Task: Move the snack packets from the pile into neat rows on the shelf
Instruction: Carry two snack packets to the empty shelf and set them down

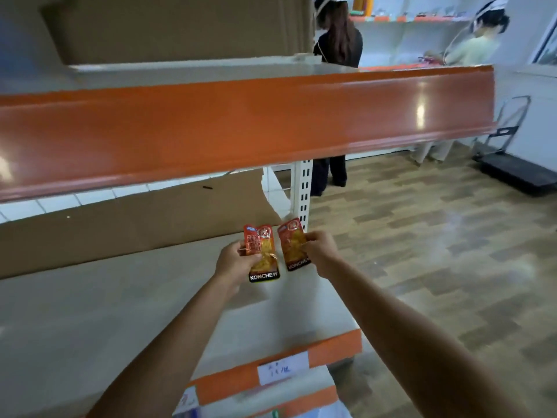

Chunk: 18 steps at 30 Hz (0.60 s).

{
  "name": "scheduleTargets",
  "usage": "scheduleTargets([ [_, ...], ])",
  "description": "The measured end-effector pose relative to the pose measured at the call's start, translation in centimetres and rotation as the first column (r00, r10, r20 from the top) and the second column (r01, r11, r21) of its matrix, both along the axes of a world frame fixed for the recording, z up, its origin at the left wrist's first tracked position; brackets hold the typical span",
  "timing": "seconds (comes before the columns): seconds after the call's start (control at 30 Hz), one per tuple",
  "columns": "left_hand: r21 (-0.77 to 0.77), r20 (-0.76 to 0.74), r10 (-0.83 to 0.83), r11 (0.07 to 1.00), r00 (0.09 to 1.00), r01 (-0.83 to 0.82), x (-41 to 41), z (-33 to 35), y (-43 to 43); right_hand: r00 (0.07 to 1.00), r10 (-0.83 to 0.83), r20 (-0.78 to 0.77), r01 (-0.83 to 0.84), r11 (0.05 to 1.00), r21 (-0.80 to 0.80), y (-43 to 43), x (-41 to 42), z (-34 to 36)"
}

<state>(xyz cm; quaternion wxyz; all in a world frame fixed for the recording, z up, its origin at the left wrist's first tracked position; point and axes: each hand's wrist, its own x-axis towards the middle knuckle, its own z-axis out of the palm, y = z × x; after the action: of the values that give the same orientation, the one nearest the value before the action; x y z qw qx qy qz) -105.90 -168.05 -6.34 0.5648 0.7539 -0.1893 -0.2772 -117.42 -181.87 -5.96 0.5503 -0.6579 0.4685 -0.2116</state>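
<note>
Both my arms reach over the white shelf board (90, 312) toward its right end. My left hand (233, 260) grips an orange-red snack packet (262, 257) marked KONCHEW at its left edge. My right hand (321, 251) pinches a second, similar packet (291, 241) at its right edge. The two packets lie side by side, upright in my view, a narrow gap between them, close above or on the shelf near the white slotted upright (303, 194). No pile of packets is in view.
An orange-fronted upper shelf (241, 125) hangs close above the working shelf. Brown cardboard (120, 224) lines the back. The lower shelf edge carries a white price label (281, 368). Two people (340, 40) stand at shelves behind; a flat trolley (512, 170) sits on the wood floor right.
</note>
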Motion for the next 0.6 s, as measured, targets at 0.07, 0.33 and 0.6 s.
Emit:
scheduleTargets([
  [0.07,0.018,0.029,0.033,0.999,0.999,-0.034,-0.2,-0.4,0.2,0.998,0.023,-0.058,-0.025,0.999,-0.034,-0.6,0.6,-0.2],
  [0.33,0.070,0.091,0.094,0.992,0.991,-0.101,-1.7,-1.0,0.1,0.940,0.112,-0.322,-0.207,0.938,-0.278,-2.2,1.9,-0.1],
  [0.6,0.130,0.294,-0.064,0.991,0.954,0.026,-3.4,-0.4,-0.9,0.889,0.141,-0.436,-0.354,0.816,-0.457,-3.2,1.8,-0.9],
])
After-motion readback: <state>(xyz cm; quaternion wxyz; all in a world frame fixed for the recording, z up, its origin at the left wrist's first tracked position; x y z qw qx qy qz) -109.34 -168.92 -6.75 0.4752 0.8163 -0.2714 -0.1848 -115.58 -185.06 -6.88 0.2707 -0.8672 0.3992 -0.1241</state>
